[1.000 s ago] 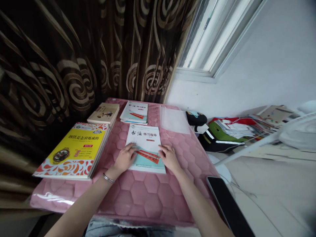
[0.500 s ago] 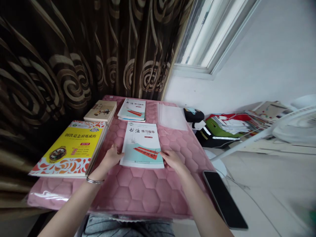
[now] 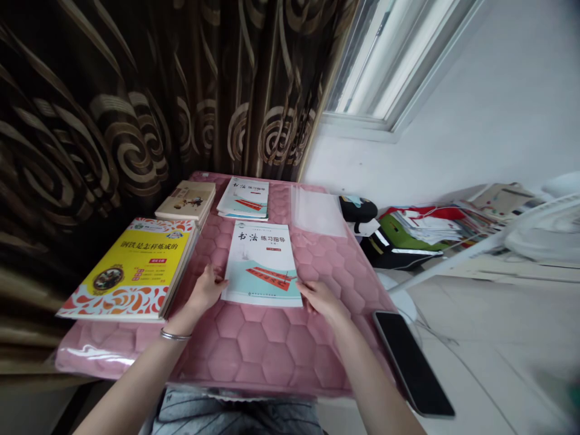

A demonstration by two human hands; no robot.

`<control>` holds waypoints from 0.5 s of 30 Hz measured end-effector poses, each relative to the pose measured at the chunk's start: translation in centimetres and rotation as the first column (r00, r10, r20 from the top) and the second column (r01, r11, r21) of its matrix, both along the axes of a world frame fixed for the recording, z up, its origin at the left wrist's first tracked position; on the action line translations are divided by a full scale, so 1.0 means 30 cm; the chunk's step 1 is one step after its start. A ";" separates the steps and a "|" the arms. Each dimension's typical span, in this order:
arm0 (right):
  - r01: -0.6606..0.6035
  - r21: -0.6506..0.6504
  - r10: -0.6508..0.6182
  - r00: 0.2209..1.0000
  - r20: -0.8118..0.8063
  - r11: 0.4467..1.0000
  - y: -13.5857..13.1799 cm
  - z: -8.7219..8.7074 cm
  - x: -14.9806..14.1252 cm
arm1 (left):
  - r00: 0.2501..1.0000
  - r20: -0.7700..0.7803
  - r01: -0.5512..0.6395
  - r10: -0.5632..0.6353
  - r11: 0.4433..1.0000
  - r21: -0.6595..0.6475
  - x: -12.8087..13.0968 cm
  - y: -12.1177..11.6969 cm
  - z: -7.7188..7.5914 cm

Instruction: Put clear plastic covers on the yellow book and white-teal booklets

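Observation:
A white and pale-green calligraphy workbook (image 3: 261, 257) with a red banner on its cover lies in front of me on the pink padded table cover (image 3: 254, 356). My left hand (image 3: 207, 290) pinches its lower left edge. At the lower right edge, my right hand (image 3: 319, 297) grips it between thumb and fingers. Behind it sits a small pile of matching workbooks (image 3: 245, 197). Left of my left hand is a yellow book (image 3: 145, 257) with a red-and-white patterned border, on top of other books. A tan book (image 3: 187, 200) lies just beyond it.
A clear plastic sheet (image 3: 317, 211) lies at the table's back right. A black tablet-like device (image 3: 412, 362) rests along the right edge. Beyond stand bags and papers (image 3: 417, 232) and a white fan (image 3: 471, 241). A patterned curtain (image 3: 181, 90) hangs behind the table.
The view has shifted very slightly. Both hands keep hold of the workbook's two sides, and nothing on the table has visibly moved.

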State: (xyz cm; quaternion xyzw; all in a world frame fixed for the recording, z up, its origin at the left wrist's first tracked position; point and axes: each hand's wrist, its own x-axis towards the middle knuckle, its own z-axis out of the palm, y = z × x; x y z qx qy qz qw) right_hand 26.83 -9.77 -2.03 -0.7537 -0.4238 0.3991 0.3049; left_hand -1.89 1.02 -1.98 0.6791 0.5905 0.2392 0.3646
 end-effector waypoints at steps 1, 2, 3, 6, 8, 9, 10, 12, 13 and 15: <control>-0.007 0.005 0.007 1.000 -0.005 1.000 -0.004 -0.003 0.000 | 1.000 0.002 -0.001 0.001 1.000 0.007 0.001 -0.003 0.001; -0.010 0.016 0.010 1.000 -0.003 1.000 -0.006 -0.006 -0.001 | 1.000 0.000 -0.001 0.001 1.000 0.016 0.002 -0.006 0.003; -0.009 0.030 0.009 1.000 0.006 0.999 -0.009 -0.011 -0.001 | 1.000 -0.006 0.001 0.000 1.000 0.024 0.003 -0.009 0.004; 0.001 0.080 -0.004 0.999 0.038 0.997 -0.014 -0.025 0.001 | 0.999 -0.046 0.010 -0.009 0.999 0.038 0.001 -0.014 0.004; 0.006 0.104 -0.011 0.999 0.052 0.995 -0.015 -0.035 0.003 | 0.997 -0.076 0.022 -0.018 0.999 0.049 0.001 -0.014 0.002; 0.010 0.115 -0.017 0.998 0.058 0.993 -0.015 -0.040 0.004 | 0.995 -0.092 0.031 -0.025 0.998 0.058 0.001 -0.013 -0.001; 0.015 0.125 -0.023 0.998 0.064 0.992 -0.015 -0.044 0.005 | 0.993 -0.110 0.042 -0.034 0.997 0.070 0.002 -0.014 -0.004; 0.022 0.144 -0.034 0.996 0.078 0.989 -0.016 -0.052 0.006 | 0.986 -0.159 0.070 -0.050 0.990 0.123 0.006 -0.019 -0.013; 0.023 0.152 -0.037 0.996 0.085 0.988 -0.018 -0.055 0.006 | 0.981 -0.188 0.085 -0.052 0.982 0.171 0.009 -0.026 -0.019; 0.036 0.162 -0.050 0.995 0.081 0.986 -0.023 -0.059 0.006 | 0.966 -0.253 0.121 -0.041 0.944 0.306 0.011 -0.045 -0.035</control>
